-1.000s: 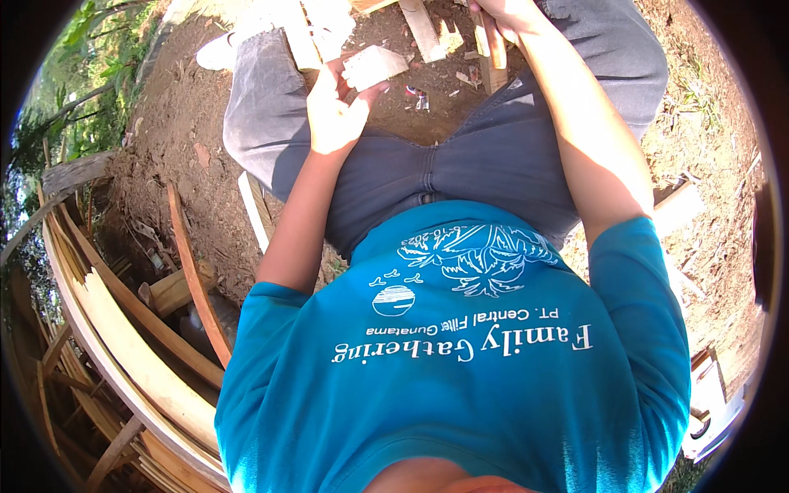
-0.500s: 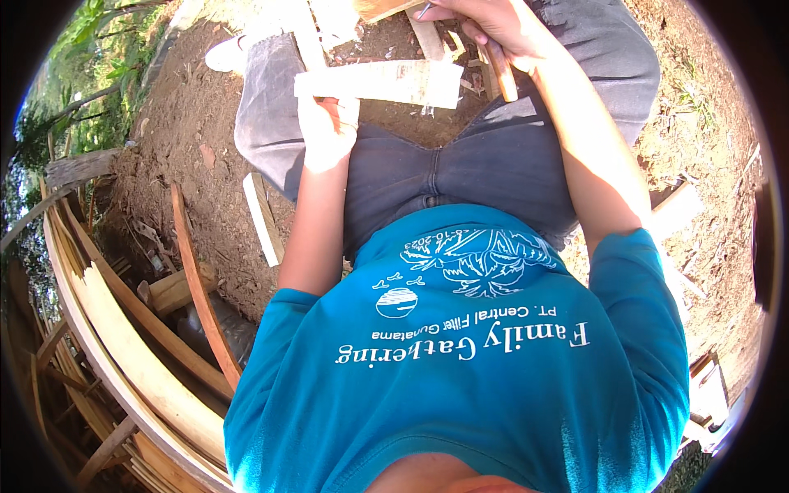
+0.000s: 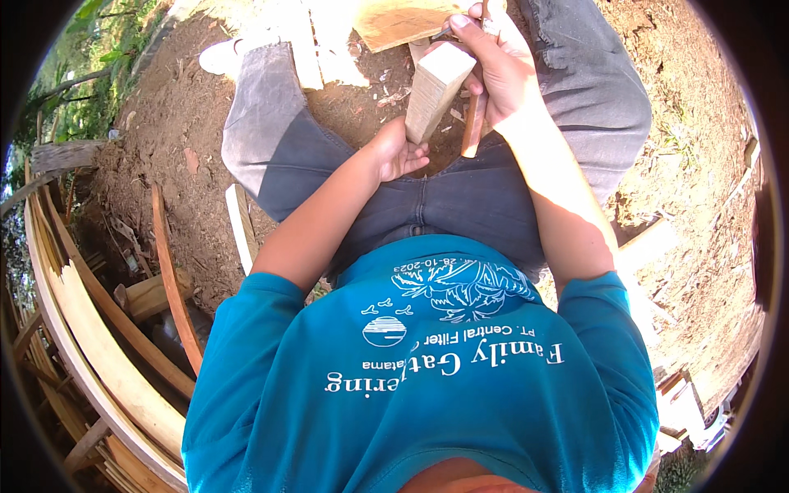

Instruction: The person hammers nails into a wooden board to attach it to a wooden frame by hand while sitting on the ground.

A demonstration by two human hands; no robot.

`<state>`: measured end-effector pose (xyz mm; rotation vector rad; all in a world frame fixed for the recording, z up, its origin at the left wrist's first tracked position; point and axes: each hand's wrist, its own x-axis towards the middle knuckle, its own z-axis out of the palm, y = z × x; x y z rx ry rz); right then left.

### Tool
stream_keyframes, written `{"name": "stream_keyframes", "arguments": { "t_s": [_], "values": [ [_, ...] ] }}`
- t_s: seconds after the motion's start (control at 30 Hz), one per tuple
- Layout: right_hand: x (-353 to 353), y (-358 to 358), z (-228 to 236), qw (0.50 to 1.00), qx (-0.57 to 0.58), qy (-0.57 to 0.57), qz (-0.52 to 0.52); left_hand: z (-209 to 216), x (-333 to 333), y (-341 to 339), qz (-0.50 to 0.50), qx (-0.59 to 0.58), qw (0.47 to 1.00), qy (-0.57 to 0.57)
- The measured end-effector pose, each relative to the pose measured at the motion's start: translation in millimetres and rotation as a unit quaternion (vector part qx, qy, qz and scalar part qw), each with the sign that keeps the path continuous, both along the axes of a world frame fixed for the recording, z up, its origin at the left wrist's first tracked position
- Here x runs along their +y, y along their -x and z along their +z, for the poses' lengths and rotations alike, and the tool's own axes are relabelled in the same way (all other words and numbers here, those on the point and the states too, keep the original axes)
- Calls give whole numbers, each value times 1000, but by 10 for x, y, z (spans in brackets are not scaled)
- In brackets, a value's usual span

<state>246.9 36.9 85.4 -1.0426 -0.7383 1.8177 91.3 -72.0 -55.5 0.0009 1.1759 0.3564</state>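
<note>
My left hand (image 3: pixel 396 151) is closed around the near end of a pale wooden block (image 3: pixel 437 92). The block tilts up between my knees, its bright end face toward the top. My right hand (image 3: pixel 503 72) is beside the block's right edge, fingers curled round a tool with a brown wooden handle (image 3: pixel 474 125). The handle points down past the palm. The tool's working end is mostly hidden by my fingers and the block, so its kind is unclear. Whether the right fingertips touch the block, I cannot tell.
A larger wooden piece (image 3: pixel 403 23) lies just beyond my hands. Long bent planks and strips (image 3: pixel 107 329) are stacked at the left. A short pale offcut (image 3: pixel 241 222) lies by my left arm. Wood chips are scattered on the dirt ground (image 3: pixel 185 123) between and around my legs.
The block has turned from lying crosswise to standing lengthwise, and moved right with my left hand. My right hand has come down and left, bringing the tool beside the block.
</note>
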Motion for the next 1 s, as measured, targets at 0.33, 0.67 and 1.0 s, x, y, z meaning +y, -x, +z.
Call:
{"name": "stream_keyframes", "arguments": {
  "t_s": [0.33, 0.67, 1.0],
  "values": [
    [-69, 205, -744, 980, -181, -33, -80, -194, 190, -78, -169, 311, 713, -606],
    [5, 163, -559, 965, -209, -139, -74, 40, 311, -45, 93, 249, 809, -525],
    [238, 55, -542, 954, -235, -187, -5, 205, 380, -69, 55, 371, 775, -509]
  ]
}}
